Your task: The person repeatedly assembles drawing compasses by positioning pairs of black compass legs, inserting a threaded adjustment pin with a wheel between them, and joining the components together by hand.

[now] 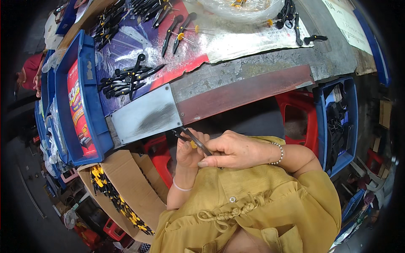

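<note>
Close to my chest, my left hand (186,157) is closed around a slim black tool (196,141) with a small yellow part on it. My right hand (238,148) pinches the same tool's near end between thumb and fingers. The tool's far end points toward a pale metal plate (126,120) with a dark smudge, fixed at the table's front edge. Fingers cover much of the tool. Beyond the plate lies a pile of black pointed arms (122,82) with round heads.
More black arms (172,36), some with yellow knobs and pins, lie farther back beside a plastic bag (240,12). Blue bins stand left (93,105) and right (353,122). At lower left, a cardboard box (143,198) holds black and yellow pieces. Red stools (310,118) show below the table.
</note>
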